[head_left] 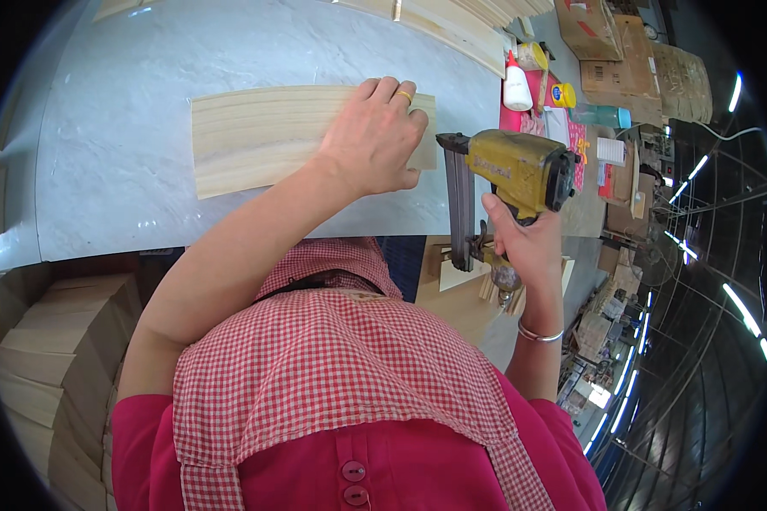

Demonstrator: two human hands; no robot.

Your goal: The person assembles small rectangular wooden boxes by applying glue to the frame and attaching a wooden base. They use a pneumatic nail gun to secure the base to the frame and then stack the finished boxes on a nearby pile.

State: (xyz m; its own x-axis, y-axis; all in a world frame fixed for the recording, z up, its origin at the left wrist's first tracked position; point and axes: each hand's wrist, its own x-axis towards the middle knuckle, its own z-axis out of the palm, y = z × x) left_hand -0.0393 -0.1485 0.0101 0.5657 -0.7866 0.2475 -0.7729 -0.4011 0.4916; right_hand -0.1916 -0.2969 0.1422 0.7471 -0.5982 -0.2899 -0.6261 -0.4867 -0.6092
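Note:
A pale, thin wooden board [256,140] lies flat on the marbled table. Across its right end my left hand [373,136] is closed, fingers bent over toward the far edge and thumb by the near edge. My right hand [528,243] is wrapped around the handle of a worn yellow pneumatic nail gun [516,166]. The gun's dark nose points left, beside the right end of the board, with its long black magazine running toward me. I cannot tell whether the nose touches the board.
Stacked wood strips [452,30] lie along the table's far edge. At the right stand a white glue bottle [516,85] with a red tip, a yellow-lidded jar [562,94] and cardboard boxes [618,77]. Stacked wooden pieces [60,341] sit below the table at the left.

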